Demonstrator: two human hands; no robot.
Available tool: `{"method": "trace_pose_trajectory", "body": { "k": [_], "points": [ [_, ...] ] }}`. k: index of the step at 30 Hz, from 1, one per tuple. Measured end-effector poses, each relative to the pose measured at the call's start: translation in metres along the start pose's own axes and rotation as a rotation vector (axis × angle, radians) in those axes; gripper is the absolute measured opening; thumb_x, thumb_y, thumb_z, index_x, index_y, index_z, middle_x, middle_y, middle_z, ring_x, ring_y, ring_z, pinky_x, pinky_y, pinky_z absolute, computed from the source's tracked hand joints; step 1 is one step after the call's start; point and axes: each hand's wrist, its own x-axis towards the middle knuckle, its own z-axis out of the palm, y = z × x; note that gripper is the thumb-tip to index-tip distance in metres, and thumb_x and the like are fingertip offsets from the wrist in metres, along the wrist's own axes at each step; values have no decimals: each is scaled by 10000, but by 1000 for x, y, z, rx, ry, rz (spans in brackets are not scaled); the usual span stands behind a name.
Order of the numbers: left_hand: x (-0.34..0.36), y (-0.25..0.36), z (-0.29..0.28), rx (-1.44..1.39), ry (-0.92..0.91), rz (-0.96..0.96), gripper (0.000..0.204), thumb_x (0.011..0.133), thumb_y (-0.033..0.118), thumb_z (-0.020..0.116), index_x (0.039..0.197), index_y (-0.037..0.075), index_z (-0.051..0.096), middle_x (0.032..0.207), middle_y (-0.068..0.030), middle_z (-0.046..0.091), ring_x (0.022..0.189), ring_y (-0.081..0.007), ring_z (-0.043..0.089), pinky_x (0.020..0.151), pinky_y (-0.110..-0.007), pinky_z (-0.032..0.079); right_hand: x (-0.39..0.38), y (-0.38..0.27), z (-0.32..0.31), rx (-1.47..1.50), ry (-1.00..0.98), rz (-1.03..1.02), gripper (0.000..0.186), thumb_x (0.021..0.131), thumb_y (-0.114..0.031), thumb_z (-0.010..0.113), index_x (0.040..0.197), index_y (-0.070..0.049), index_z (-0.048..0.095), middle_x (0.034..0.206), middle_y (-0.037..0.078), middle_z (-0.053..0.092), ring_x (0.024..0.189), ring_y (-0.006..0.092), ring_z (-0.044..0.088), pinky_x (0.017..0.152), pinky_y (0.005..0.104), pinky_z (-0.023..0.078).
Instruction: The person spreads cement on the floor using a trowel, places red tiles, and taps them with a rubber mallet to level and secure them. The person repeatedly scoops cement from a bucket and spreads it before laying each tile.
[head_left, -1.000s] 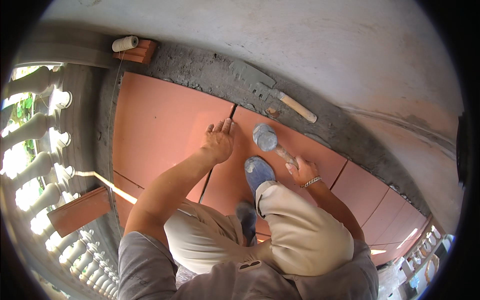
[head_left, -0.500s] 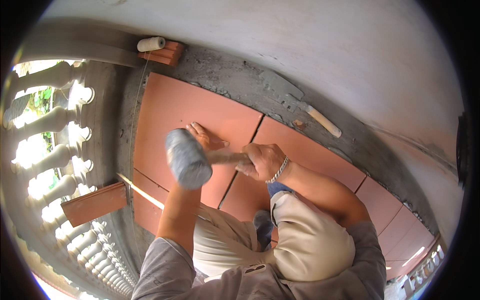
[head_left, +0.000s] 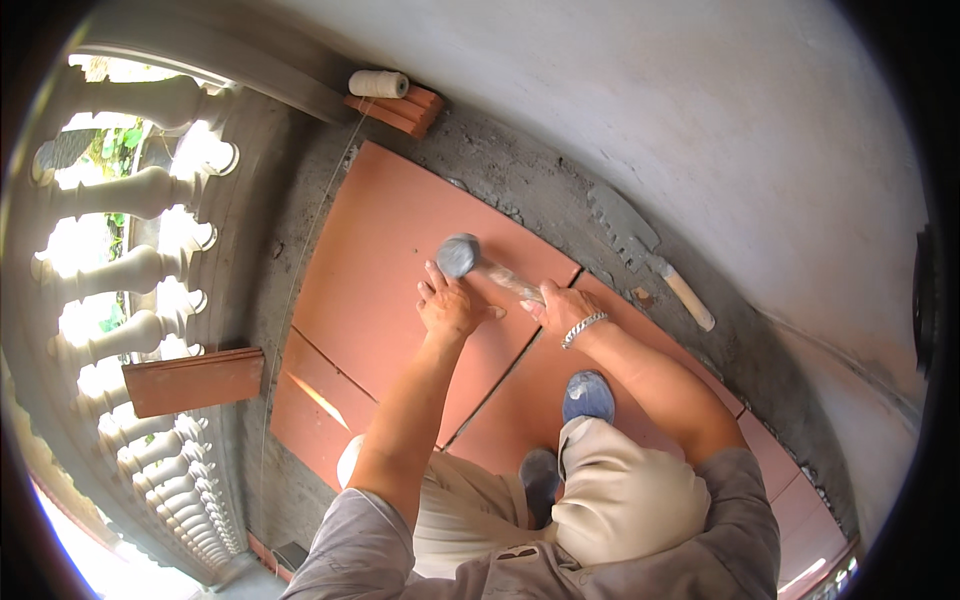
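My right hand (head_left: 565, 308) is wrapped round the wooden handle of a rubber mallet (head_left: 458, 256) with a grey, round head. The mallet's head is just past the fingertips of my left hand, over a large terracotta floor tile (head_left: 385, 215); whether it touches the tile I cannot tell. My left hand (head_left: 452, 308) lies on that same tile, palm down, with its fingers spread and nothing in them. Dark gaps separate this tile from its neighbours, and my shoes (head_left: 588, 396) are on the tiles nearer me.
A notched trowel (head_left: 625, 228) with a wooden handle lies on rough mortar along the wall (head_left: 700, 130). At the far corner a string spool (head_left: 378, 84) rests on stacked tile pieces (head_left: 410, 113), its line running along the left edge. More tile pieces (head_left: 195, 382) lean by the balustrade (head_left: 120, 270).
The mallet has come down from in front of my left forearm to the tile by my left fingertips. My view has shifted, so the scene sits farther right.
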Motion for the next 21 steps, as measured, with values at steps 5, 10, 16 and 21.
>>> {"method": "trace_pose_trajectory", "body": {
  "k": [5, 10, 16, 21],
  "points": [
    [11, -44, 5, -273, 20, 106, 1156, 572, 653, 851, 1408, -9, 406, 1405, -186, 514, 1297, -331, 511, 977, -488, 492, 15, -26, -14, -29, -86, -28, 466, 968, -458, 547, 1039, 2, 563, 844, 239, 695, 791, 413, 693, 699, 522, 541],
    [24, -141, 5, -272, -28, -245, 1232, 596, 644, 843, 1513, 14, 312, 1561, -198, 310, 1430, -353, 323, 1088, -457, 413, 51, -102, -30, 191, 274, -659, 388, 932, -370, 644, 995, 5, 564, 696, 176, 645, 616, 377, 663, 533, 462, 533],
    [21, -167, 8, -225, -101, -182, 1198, 582, 529, 898, 1551, 179, 285, 1578, -189, 260, 1424, -452, 303, 1055, -562, 430, 110, -117, 12, 273, 220, -776, 288, 922, -292, 644, 983, -23, 559, 816, 184, 683, 676, 380, 677, 602, 475, 544],
    [23, -157, -3, -271, -164, -375, 1409, 540, 527, 924, 1592, 136, 72, 1632, -222, 116, 1439, -482, 273, 1078, -607, 380, 160, -119, 21, -86, -119, -155, 327, 944, -324, 617, 1015, -9, 566, 781, 201, 677, 713, 410, 679, 648, 504, 542]
  ]
}}
